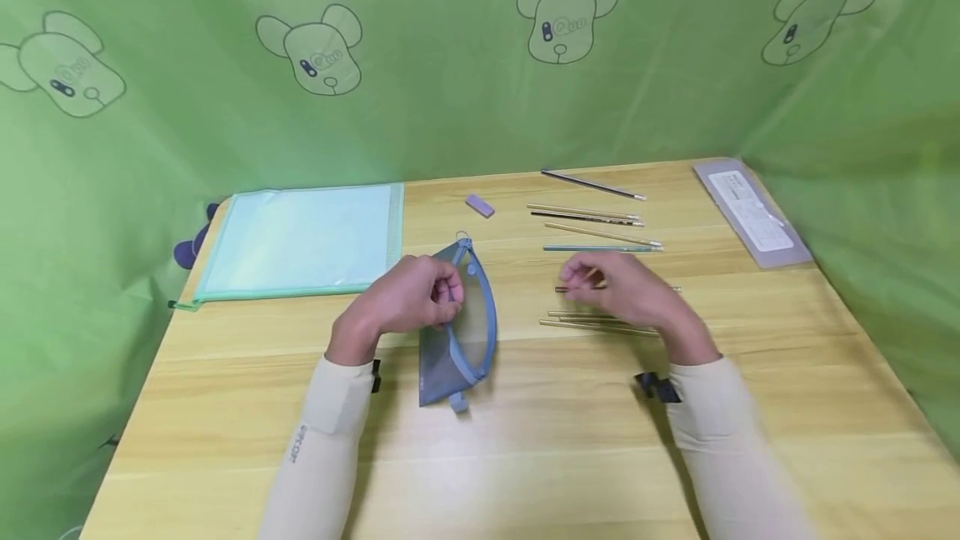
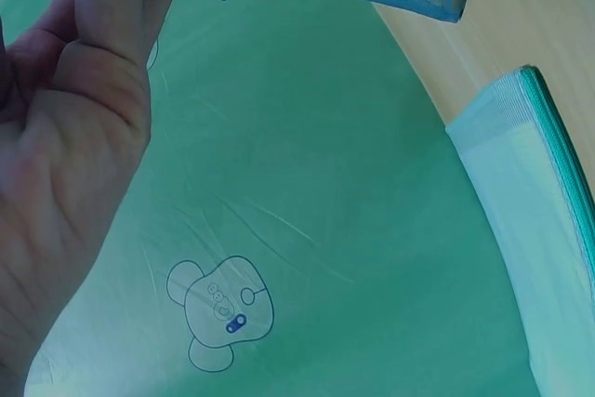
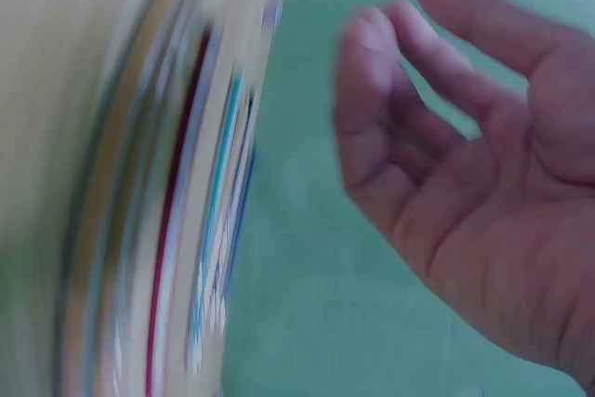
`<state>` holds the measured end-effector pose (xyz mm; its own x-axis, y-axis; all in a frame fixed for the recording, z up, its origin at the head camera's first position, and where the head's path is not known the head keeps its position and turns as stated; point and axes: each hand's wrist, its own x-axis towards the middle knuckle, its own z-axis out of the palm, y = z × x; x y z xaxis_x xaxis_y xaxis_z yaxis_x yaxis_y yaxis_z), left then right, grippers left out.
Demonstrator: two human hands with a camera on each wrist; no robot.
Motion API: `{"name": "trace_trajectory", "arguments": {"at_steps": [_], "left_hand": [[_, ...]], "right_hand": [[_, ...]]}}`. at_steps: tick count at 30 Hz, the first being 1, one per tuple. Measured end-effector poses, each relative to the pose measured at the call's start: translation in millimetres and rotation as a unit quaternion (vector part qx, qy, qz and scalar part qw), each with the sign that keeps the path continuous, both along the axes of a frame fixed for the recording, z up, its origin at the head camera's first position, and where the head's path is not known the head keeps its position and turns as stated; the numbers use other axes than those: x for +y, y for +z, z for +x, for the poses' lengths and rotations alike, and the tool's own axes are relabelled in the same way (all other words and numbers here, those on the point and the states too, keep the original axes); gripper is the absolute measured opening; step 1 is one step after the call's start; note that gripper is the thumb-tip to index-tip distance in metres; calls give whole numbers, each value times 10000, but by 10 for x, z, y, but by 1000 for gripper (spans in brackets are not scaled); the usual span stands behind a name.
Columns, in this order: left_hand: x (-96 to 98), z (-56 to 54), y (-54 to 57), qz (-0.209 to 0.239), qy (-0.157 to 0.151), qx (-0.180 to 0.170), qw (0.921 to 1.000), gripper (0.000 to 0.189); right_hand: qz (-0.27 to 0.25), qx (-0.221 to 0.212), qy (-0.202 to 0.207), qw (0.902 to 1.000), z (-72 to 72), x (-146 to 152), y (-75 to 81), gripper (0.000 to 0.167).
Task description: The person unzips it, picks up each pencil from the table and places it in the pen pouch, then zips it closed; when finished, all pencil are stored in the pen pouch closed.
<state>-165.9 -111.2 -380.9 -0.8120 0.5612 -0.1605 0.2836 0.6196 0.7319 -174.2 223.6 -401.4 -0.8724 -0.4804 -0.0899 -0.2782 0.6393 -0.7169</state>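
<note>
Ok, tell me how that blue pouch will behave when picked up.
The blue pouch is probably floppy, judging by its thin, see-through sides. It looks light, as no contents show. Its gaping mouth may sag out of shape, since the left hand grips one edge.

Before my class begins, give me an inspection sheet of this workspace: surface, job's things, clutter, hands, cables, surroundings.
Surface: pale wood-grain tabletop.
Job's things: blue mesh zip pouch, mouth gaping; loose slim pencils spread to its right.
Clutter: small purple rectangular eraser, pale translucent zip folder with green edging, flat mauve packet with white label.
Left hand: pinches the pouch's edge.
Right hand: above the pencils, fingers loosely curled, holding nothing.
Cables: nothing clearly seen.
Surroundings: green sheet printed with animal heads.
</note>
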Motion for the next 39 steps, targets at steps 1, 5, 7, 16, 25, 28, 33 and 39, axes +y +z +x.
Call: {"name": "trace_trajectory", "arguments": {"at_steps": [1,5,7,16,25,28,33,39], "left_hand": [[-9,-3,-2,-5,-1,16,10000,13],[-47,-11,-11,-27,-4,78,10000,13],[-58,-9,-13,-43,-12,86,10000,12],[-58,5,-8,-89,-33,99,9999,11],[-41,-2,-8,-93,-69,101,9999,10],[-35,2,-8,-96,-83,141,9998,10],[-28,13,-2,-91,-99,173,9998,12],[-10,20,6,-65,-113,133,9998,12]], "right_hand": [[187,-73,68,9998,-6,92,9,13],[819,-415,72,9957,-42,351,10,13],[1056,-523,51,9930,-66,417,-15,13],[1532,-1109,360,9813,-76,437,-105,13],[2201,-829,255,9716,-34,330,-98,24],[2336,-686,251,9696,-21,303,-93,26],[2539,-531,330,9652,2,249,-102,29],[2670,-384,329,9624,61,126,-92,32]]}}
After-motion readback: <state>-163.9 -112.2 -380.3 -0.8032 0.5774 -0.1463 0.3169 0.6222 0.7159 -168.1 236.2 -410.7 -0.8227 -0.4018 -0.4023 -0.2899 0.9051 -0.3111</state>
